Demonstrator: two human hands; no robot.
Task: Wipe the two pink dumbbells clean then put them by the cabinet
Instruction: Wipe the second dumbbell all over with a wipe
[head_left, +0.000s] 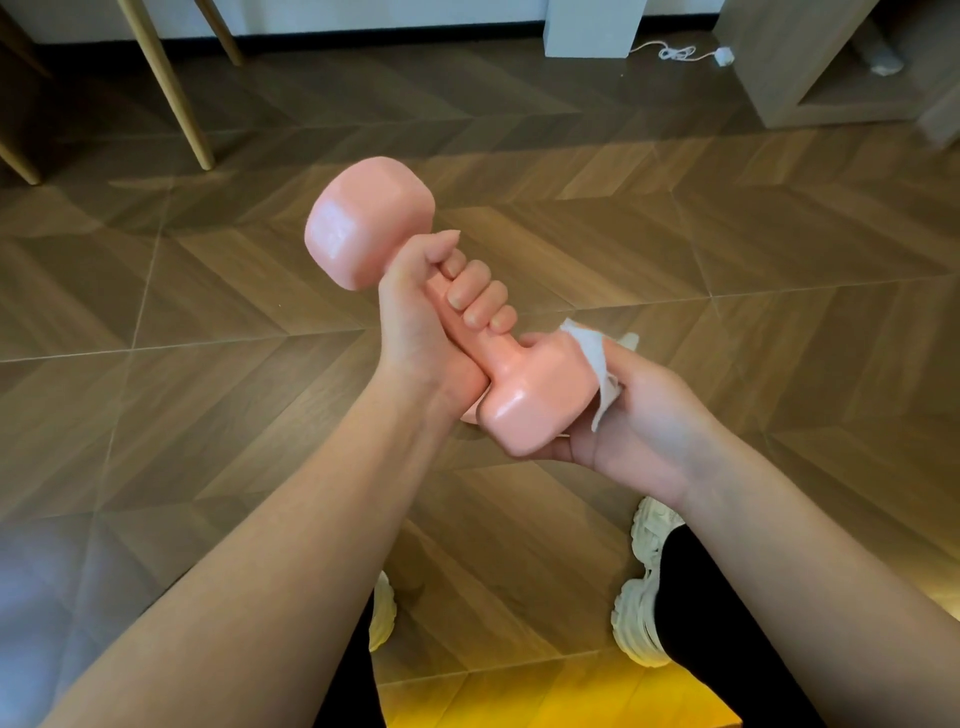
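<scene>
The person holds a pink dumbbell (363, 228) slantwise in the air, above the wooden floor (727, 249). The left hand (415, 322) has its fingers (478, 296) clamped round the handle. The right hand (639, 410) cups the lower head from beneath, fingers curled round it, pressing a white wipe (592, 353) against its side. A wooden cabinet (779, 78) stands well apart, far right.

Dumbbell (530, 389) over floor (727, 234): L hand (431, 317) round handle, R hand (649, 410) w/ tissue (592, 353) under near end.
</scene>
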